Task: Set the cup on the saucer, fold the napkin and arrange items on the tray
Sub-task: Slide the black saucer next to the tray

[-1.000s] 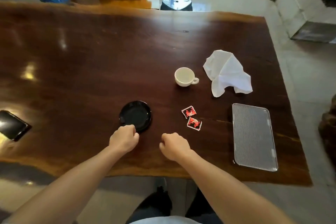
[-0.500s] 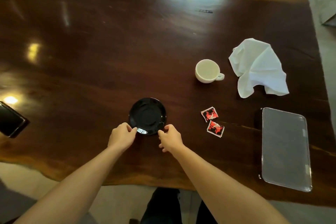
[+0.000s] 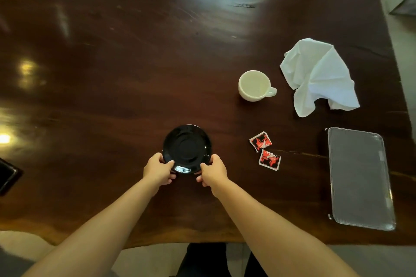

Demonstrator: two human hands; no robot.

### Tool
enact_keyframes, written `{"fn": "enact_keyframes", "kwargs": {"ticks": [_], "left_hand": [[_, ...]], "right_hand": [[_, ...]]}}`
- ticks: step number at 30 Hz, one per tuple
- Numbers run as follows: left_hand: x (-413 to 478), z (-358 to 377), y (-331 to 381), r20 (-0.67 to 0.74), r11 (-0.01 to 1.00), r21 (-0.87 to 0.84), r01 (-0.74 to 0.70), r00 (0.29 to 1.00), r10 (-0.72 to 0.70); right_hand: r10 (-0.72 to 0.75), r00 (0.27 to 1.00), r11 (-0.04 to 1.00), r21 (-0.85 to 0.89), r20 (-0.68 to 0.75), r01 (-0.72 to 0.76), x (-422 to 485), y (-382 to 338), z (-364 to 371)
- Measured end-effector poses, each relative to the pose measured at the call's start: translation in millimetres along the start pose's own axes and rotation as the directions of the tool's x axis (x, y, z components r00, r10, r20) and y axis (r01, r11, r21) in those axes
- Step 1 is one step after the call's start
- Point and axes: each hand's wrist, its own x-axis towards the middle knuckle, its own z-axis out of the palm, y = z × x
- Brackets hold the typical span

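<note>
Left hand: the left hand (image 3: 158,170) curls its fingers over the near-left rim of the round glossy black saucer (image 3: 186,147), gripping it.
Right hand: the right hand (image 3: 212,172) pinches the near-right rim the same way.
Saucer: sits between both hands on the dark polished wooden table (image 3: 135,63).
Key relation: the small cream ceramic cup (image 3: 255,85) lies farther out and to the right, so the right hand is nearer, I'd say.
Far right: crumpled white napkin (image 3: 319,76) beyond the grey rectangular tray (image 3: 360,177).
</note>
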Motion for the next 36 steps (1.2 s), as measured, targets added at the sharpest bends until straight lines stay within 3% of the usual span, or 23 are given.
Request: {"fn": "enact_keyframes", "kwargs": {"ticks": [6,12,23,36], "left_hand": [[-28,14,33,0.231,1.0,-0.021,0.011,0.973,-0.006],[-77,33,72,0.367,0.992,0.105,-0.068,0.93,0.025],[-147,116,125,0.458,0.967,0.18,-0.183,0.885,0.082],[-181,234,181,0.496,0.95,0.235,-0.206,0.866,0.065]], "right_hand": [[0.042,0.997,0.999,0.032,-0.067,-0.04,-17,2,-50],[0.024,0.993,0.998,0.052,-0.113,-0.018,-49,10,-111],[-0.041,0.985,0.989,0.131,-0.17,0.064,-79,36,-235],[0.024,0.979,0.982,0.187,-0.203,0.014,-59,59,-353]]}}
